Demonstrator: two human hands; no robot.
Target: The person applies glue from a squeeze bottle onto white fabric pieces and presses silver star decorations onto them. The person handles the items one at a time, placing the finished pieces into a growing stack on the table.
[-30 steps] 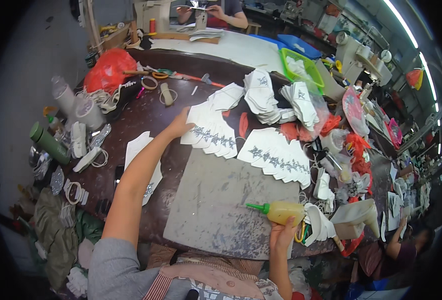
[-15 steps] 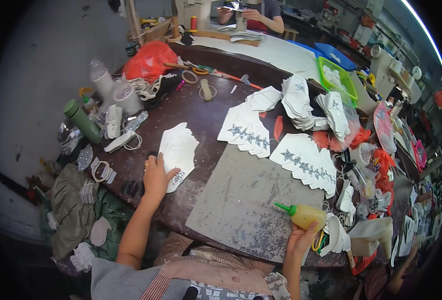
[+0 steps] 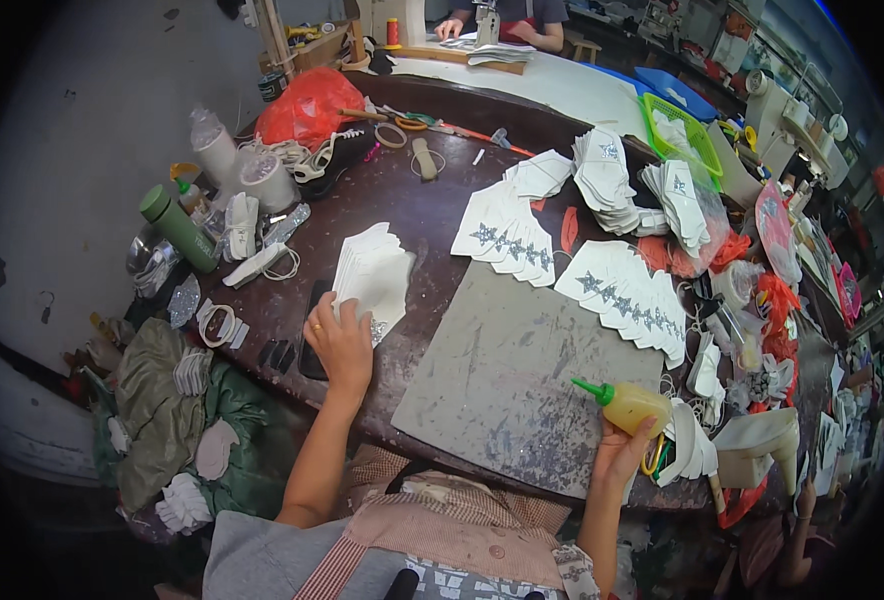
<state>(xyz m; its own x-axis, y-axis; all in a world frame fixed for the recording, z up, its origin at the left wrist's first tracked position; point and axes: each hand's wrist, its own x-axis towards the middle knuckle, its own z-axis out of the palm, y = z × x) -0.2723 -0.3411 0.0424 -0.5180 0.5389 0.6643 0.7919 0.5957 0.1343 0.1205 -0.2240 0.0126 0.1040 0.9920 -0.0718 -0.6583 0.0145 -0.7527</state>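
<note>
My left hand (image 3: 340,345) lies on the near end of a stack of white shoe-upper pieces (image 3: 372,268), fingers bent and somewhat apart. Silver glitter shows at the stack's near tip, beside my thumb. My right hand (image 3: 622,450) grips a squeeze bottle (image 3: 638,408) of yellowish liquid, its green nozzle pointing left above a grey board (image 3: 502,370). Beyond the board lie two overlapping fans of white pieces with silver stars, a left fan (image 3: 507,240) and a right fan (image 3: 627,308).
A dark phone-like slab (image 3: 312,350) lies beside my left hand. A green flask (image 3: 177,228), white thread cones and a red bag (image 3: 307,105) crowd the left side. More white stacks (image 3: 604,180) and a green basket (image 3: 697,145) stand far right. Across the table, a person works at a sewing machine (image 3: 486,25).
My left hand has shifted from the left edge of the white stack onto its near end, and the stack has turned slightly. My right hand still holds the bottle.
</note>
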